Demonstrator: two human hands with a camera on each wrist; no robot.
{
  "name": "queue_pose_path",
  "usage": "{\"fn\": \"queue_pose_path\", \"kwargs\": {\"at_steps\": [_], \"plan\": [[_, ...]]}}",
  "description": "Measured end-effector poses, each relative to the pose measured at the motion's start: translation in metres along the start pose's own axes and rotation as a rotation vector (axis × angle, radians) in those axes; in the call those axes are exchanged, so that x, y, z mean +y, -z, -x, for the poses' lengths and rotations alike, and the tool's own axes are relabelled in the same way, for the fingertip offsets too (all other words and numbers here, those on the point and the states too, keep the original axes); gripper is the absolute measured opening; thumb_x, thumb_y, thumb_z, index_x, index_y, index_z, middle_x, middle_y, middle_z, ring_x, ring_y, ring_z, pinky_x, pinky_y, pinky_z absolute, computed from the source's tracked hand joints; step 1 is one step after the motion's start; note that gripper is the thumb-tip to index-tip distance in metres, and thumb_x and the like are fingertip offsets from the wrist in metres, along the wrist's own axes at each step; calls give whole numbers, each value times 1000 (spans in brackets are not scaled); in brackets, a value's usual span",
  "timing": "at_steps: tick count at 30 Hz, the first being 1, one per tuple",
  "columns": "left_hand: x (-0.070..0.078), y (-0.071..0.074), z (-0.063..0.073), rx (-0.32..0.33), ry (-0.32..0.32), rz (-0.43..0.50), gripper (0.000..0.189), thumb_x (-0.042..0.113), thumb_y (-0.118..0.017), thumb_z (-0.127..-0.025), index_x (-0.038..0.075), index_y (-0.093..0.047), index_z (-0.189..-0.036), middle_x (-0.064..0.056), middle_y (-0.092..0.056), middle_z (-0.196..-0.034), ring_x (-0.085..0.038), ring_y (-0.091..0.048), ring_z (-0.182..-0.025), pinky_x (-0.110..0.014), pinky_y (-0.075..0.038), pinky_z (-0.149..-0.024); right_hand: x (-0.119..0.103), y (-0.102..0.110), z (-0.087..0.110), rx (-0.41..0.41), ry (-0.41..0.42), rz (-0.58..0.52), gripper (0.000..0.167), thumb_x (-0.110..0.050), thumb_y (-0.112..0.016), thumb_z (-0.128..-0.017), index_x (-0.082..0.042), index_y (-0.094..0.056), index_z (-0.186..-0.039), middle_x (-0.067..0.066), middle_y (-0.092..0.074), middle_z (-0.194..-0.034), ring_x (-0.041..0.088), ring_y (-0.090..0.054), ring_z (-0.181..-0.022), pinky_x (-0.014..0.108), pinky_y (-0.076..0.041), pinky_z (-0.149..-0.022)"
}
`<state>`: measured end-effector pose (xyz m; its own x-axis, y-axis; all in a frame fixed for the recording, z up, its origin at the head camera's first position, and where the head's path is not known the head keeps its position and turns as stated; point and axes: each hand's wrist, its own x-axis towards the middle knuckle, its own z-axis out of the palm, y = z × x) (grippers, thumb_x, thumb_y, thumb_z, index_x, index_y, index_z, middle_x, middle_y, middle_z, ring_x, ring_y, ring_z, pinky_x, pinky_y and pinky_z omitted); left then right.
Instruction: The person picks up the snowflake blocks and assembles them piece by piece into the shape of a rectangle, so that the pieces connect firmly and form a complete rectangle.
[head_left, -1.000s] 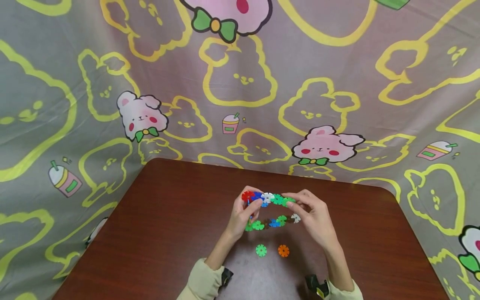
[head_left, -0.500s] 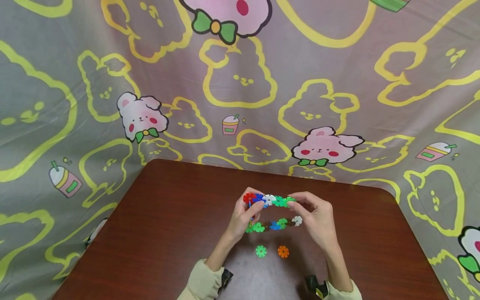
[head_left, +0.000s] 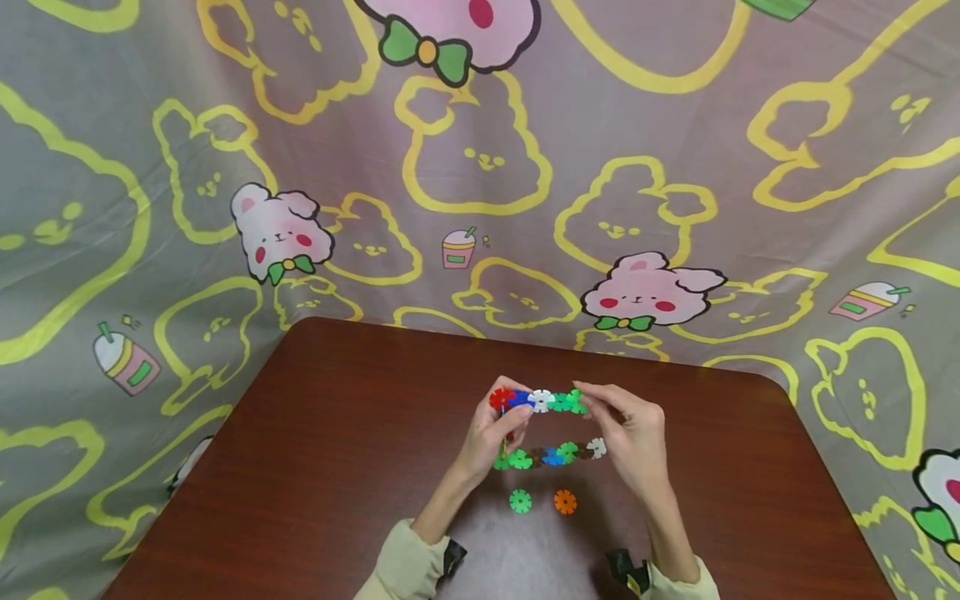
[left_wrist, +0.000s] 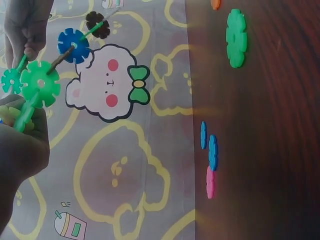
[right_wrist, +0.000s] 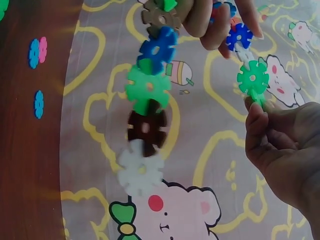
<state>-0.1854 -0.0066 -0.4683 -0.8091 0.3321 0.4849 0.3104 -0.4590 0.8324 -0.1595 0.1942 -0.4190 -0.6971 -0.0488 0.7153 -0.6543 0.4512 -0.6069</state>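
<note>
A bent chain of slotted plastic snowflake discs is held up over the table. My left hand (head_left: 480, 437) grips it at the red disc (head_left: 501, 400) and the dark blue disc (head_left: 519, 399). From there, a white disc (head_left: 541, 401) and a green disc (head_left: 560, 402) lead to the end green disc (right_wrist: 257, 98), which my right hand (head_left: 637, 433) pinches between thumb and fingers. The chain's lower run holds green, brown and blue discs and ends freely in a white disc (right_wrist: 141, 169). Left-hand fingers hide part of the bend.
On the brown table (head_left: 360, 400), a loose green disc (head_left: 521, 501) and an orange disc (head_left: 566, 502) lie below the chain. Both wrist views show loose blue discs (left_wrist: 213, 152) and a pink disc (left_wrist: 210, 181). A cartoon-print cloth (head_left: 360, 150) hangs beyond the table's far edge.
The chain has shifted slightly down and right in the head view. The end green disc has tilted in my right hand, whose thumb has moved off its face.
</note>
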Motion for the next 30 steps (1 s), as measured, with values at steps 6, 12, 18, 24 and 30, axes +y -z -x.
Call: {"fn": "queue_pose_path", "kwargs": {"at_steps": [6, 12, 18, 24, 30], "plan": [[-1, 2, 1, 29, -7, 28, 28, 9, -51, -101, -14, -41, -114, -1, -39, -59, -9, -35, -44, -20, -29, -38, 0, -2, -3, -27, -14, 11, 33, 16, -76, -83, -2, -79, -111, 10, -76, -87, 13, -67, -67, 14, -50, -60], [2, 5, 1, 120, 1, 76, 15, 8, -51, -101, -2, -50, -112, 5, -42, -65, -7, -38, -47, -18, -30, -42, -4, -2, -5, -55, -139, -49, 37, 6, -74, -91, -4, -74, -126, 9, -75, -83, 13, -68, -68, 19, -49, -53], [6, 11, 0, 170, -5, 99, 8, 10, -51, -102, 11, -54, -110, 5, -40, -66, -6, -38, -49, -17, -30, -43, -6, -4, -4, -34, -230, -61, 31, 3, -71, -95, -4, -74, -124, 8, -75, -84, 7, -67, -70, 21, -46, -50], [9, 19, -3, 215, -42, 107, 7, 10, -50, -103, 11, -53, -109, 4, -39, -65, -7, -37, -47, -18, -30, -42, -7, -1, -1, -138, -225, -92, 15, 0, -72, -95, -6, -77, -108, 8, -75, -83, 14, -69, -68, 22, -52, -53], [12, 25, -4, 260, -49, 104, 8, 11, -50, -102, 13, -53, -110, 6, -42, -64, -7, -39, -47, -17, -34, -43, 5, -5, 14, -434, -208, -7, 10, -8, -79, -91, -12, -79, -101, -6, -75, -89, 7, -67, -75, 28, -59, -65]]}}
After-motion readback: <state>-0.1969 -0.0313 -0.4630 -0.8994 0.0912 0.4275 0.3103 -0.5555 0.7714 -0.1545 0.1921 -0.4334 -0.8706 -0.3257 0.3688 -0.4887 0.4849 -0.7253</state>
